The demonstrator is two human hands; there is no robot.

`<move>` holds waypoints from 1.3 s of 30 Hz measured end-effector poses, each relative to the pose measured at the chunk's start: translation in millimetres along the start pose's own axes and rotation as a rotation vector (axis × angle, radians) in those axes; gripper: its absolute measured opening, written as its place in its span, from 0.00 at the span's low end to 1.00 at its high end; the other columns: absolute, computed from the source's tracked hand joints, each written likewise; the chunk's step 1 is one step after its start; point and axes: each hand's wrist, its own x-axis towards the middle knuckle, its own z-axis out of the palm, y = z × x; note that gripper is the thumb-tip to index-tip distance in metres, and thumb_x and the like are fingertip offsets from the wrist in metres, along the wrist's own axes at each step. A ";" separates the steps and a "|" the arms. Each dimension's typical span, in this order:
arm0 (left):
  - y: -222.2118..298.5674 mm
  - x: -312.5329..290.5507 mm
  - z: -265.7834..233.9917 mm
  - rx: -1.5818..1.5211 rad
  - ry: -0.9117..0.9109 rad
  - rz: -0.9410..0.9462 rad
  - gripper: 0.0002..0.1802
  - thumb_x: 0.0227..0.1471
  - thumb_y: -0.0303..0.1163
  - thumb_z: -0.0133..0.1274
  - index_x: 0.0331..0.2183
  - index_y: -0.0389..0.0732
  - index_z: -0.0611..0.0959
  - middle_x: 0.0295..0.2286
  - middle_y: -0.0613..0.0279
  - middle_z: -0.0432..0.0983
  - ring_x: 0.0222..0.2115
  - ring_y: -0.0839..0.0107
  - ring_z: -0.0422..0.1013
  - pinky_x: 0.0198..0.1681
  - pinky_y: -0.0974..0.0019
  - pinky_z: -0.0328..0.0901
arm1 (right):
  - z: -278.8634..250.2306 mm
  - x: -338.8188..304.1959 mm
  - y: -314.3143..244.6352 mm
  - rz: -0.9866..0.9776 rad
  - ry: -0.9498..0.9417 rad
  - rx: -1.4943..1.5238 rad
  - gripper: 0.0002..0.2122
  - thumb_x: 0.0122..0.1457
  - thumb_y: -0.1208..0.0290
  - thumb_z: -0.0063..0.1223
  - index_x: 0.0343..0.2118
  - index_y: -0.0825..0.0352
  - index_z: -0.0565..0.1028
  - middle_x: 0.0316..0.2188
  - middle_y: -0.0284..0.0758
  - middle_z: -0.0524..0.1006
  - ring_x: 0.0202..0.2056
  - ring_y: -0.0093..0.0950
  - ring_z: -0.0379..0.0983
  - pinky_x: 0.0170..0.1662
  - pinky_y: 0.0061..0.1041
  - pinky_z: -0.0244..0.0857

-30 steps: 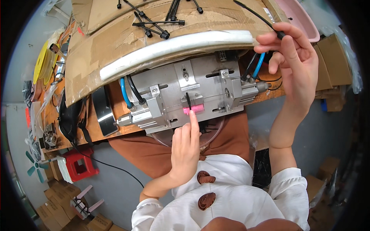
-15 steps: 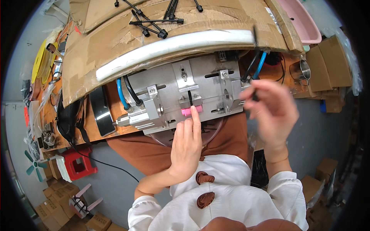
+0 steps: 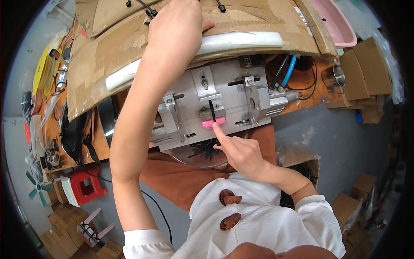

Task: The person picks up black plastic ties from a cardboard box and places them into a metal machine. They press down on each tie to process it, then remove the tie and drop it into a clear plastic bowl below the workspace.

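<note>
A slim black rod point(image 3: 212, 110) lies across a pink holder point(image 3: 208, 124) at the middle of a metal fixture point(image 3: 224, 90). My right hand point(image 3: 243, 153) rests its outstretched index fingertip on the pink holder at the rod's near end. Its other fingers are curled, with a dark bit showing by the thumb that I cannot make out. My left hand point(image 3: 183, 21) reaches to the far cardboard, over black rods with knobbed ends point(image 3: 147, 7); its fingers are mostly hidden beyond its back. Below the fixture, a clear bowl point(image 3: 181, 159) holds several black rods.
A white padded strip point(image 3: 241, 41) edges the cardboard point(image 3: 99, 73). Metal clamp blocks point(image 3: 257, 103) flank the holder, with blue and black hoses point(image 3: 290, 71). A metal cup point(image 3: 335, 77) and a pink tub point(image 3: 334, 21) stand right; a red stool point(image 3: 86, 185) is lower left.
My left hand has left the pink holder and gone up to the far rods. My right hand, earlier raised at the right with a black rod, has come down to the holder.
</note>
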 end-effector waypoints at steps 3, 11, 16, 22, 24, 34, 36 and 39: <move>-10.8 -7.5 -14.8 -0.089 0.100 0.086 0.11 0.49 0.33 0.58 0.30 0.35 0.79 0.22 0.58 0.70 0.22 0.61 0.65 0.28 0.61 0.62 | -2.8 1.2 -3.8 -0.008 -0.027 0.008 0.29 0.46 0.77 0.62 0.54 0.73 0.68 0.15 0.30 0.68 0.16 0.23 0.64 0.19 0.24 0.60; -10.1 -98.2 -72.0 -0.518 0.266 -0.110 0.06 0.48 0.21 0.55 0.32 0.36 0.79 0.23 0.68 0.69 0.23 0.81 0.61 0.27 0.76 0.58 | -71.7 132.0 36.5 -0.110 0.311 -0.388 0.12 0.53 0.69 0.58 0.39 0.69 0.75 0.23 0.33 0.74 0.22 0.30 0.69 0.23 0.28 0.63; 41.8 -177.6 -26.6 -0.384 0.265 -0.127 0.30 0.39 0.14 0.58 0.49 0.34 0.75 0.37 0.55 0.73 0.30 0.65 0.66 0.36 0.67 0.64 | -78.5 232.1 110.8 -0.110 0.071 -0.465 0.11 0.58 0.70 0.52 0.38 0.72 0.73 0.25 0.38 0.77 0.27 0.26 0.75 0.28 0.27 0.67; 86.2 -228.0 34.6 -0.200 0.032 -0.056 0.35 0.43 0.18 0.53 0.55 0.27 0.66 0.35 0.56 0.67 0.32 0.64 0.64 0.36 0.66 0.64 | -136.0 197.2 54.1 0.348 0.093 0.431 0.08 0.54 0.75 0.49 0.35 0.72 0.74 0.25 0.42 0.76 0.26 0.36 0.73 0.31 0.30 0.68; 89.9 -223.7 43.9 -0.120 -0.018 -0.063 0.37 0.40 0.16 0.51 0.56 0.27 0.64 0.35 0.56 0.67 0.32 0.64 0.64 0.37 0.66 0.64 | -142.7 171.3 59.3 0.269 0.185 0.425 0.08 0.55 0.75 0.51 0.36 0.72 0.74 0.27 0.40 0.77 0.26 0.28 0.71 0.28 0.24 0.64; 88.6 -225.9 45.4 -0.060 -0.057 -0.095 0.38 0.41 0.17 0.52 0.57 0.27 0.62 0.35 0.56 0.66 0.33 0.64 0.65 0.37 0.65 0.64 | -92.4 46.7 25.0 -0.068 0.230 0.184 0.16 0.45 0.86 0.61 0.40 0.72 0.75 0.29 0.37 0.78 0.26 0.26 0.72 0.26 0.18 0.64; 82.9 -212.3 29.1 -0.159 -0.077 -0.045 0.36 0.44 0.22 0.55 0.56 0.29 0.64 0.34 0.56 0.66 0.33 0.63 0.65 0.37 0.65 0.64 | -76.2 21.9 8.4 -0.002 0.158 0.166 0.23 0.41 0.87 0.62 0.45 0.75 0.73 0.29 0.39 0.77 0.23 0.29 0.71 0.24 0.24 0.65; 49.7 -156.4 -8.6 -0.081 0.151 -0.028 0.29 0.45 0.23 0.56 0.52 0.36 0.71 0.31 0.56 0.67 0.33 0.61 0.65 0.37 0.60 0.63 | -39.5 -2.1 3.9 -0.025 0.092 0.122 0.28 0.40 0.85 0.62 0.49 0.78 0.70 0.28 0.38 0.76 0.20 0.26 0.67 0.21 0.25 0.64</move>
